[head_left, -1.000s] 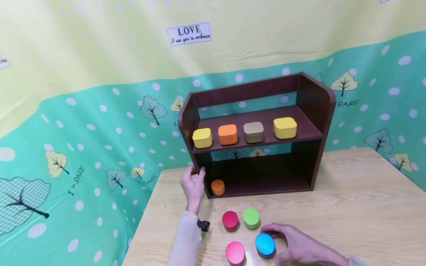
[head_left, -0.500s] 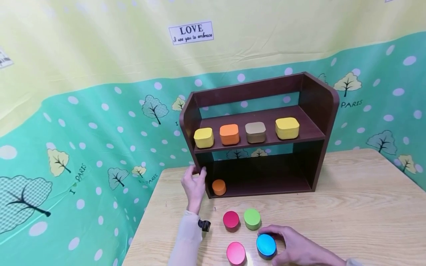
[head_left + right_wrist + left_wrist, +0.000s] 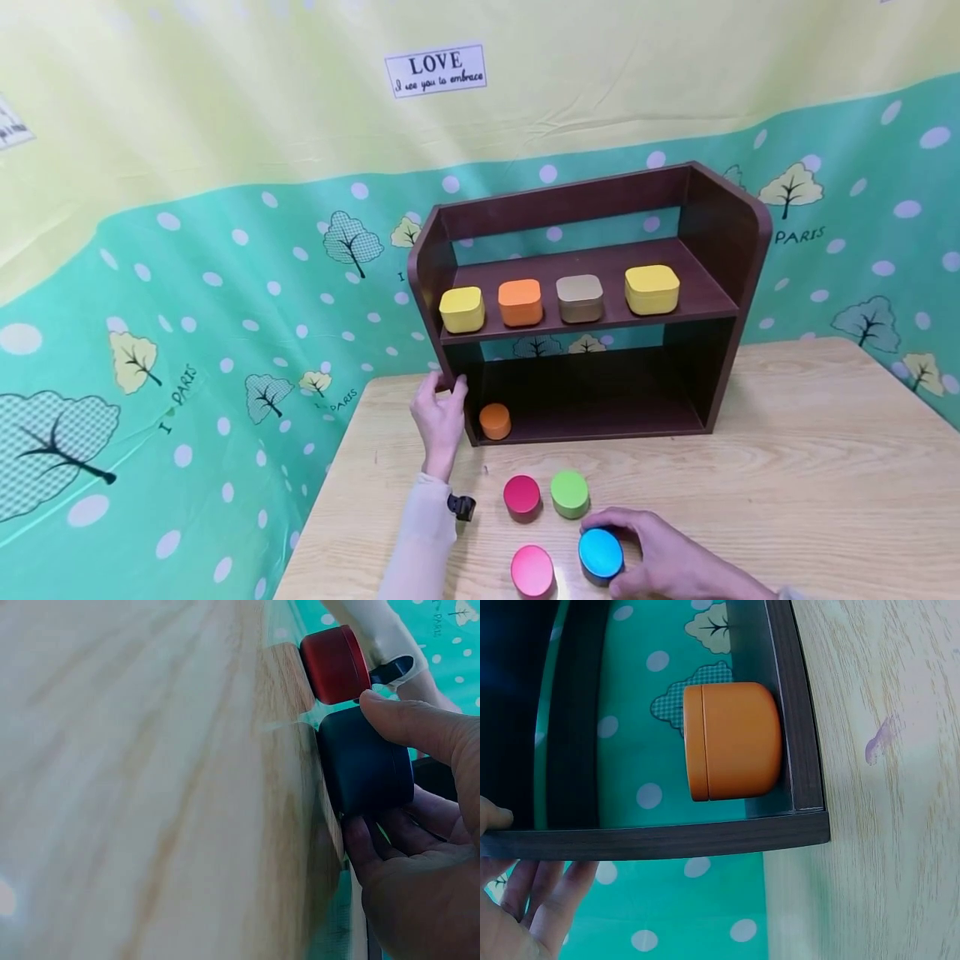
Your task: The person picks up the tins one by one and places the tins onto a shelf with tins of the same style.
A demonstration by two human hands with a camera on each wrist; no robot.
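1. Pinching the blue tin point(image 3: 601, 552) between thumb and fingers, the right hand point(image 3: 663, 554) is before the shelf's point(image 3: 720, 242) front edge; whether the tin's base touches the table point(image 3: 825, 467) is hard to tell.
2. Left hand point(image 3: 438, 423) grips the shelf's left edge, thumb inside, fingers outside.
3. Orange tin point(image 3: 495, 422) sits in the shelf's lower front-left corner.
4. Pink tin point(image 3: 532, 570), red tin point(image 3: 522, 497) and green tin point(image 3: 570, 493) stand near the blue one.

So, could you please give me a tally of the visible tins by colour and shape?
Yellow square tins: 2
Orange square tin: 1
Grey-brown square tin: 1
Orange round tin: 1
Red round tin: 1
Green round tin: 1
Pink round tin: 1
Blue round tin: 1
Total: 9
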